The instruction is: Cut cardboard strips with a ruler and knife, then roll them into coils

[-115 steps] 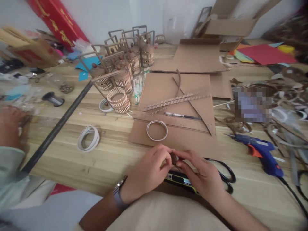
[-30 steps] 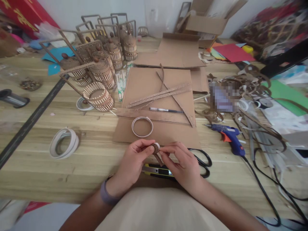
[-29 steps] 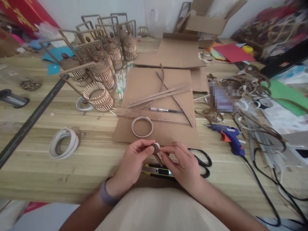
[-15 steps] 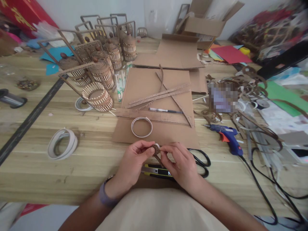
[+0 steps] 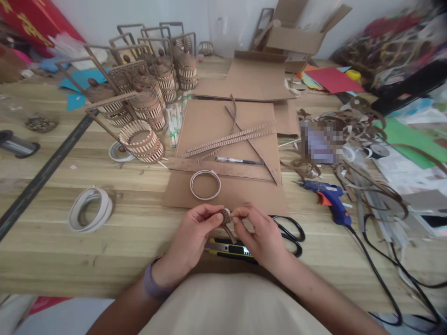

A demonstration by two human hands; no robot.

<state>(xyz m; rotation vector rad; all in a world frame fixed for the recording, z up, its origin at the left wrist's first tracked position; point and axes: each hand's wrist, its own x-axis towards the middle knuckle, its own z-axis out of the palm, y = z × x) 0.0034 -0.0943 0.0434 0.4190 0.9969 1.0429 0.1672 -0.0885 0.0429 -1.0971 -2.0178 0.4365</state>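
My left hand (image 5: 195, 235) pinches a small rolled coil of brown corrugated cardboard strip (image 5: 226, 217) between thumb and fingers. A loose tail of the strip (image 5: 229, 234) hangs below the coil, and a whitish bit shows along its top edge. Close by on the right, my right hand (image 5: 260, 232) has thumb and forefinger pressed together at the coil's edge; whatever is between them is too small to name. Under the hands lie a yellow-and-black utility knife (image 5: 230, 249) and black-handled scissors (image 5: 296, 235), whose blades are hidden.
A tape ring (image 5: 205, 184), a pen (image 5: 239, 160) and corrugated strips (image 5: 230, 139) rest on cardboard sheets (image 5: 195, 111). White tape rolls (image 5: 90, 209) lie left. Woven lantern-like baskets (image 5: 141, 142) stand back left. A blue glue gun (image 5: 328, 195) with a trailing cord lies right.
My right fingertips have shifted slightly up and away from the coil's tail, which now hangs more freely. My left hand keeps its hold on the coil.
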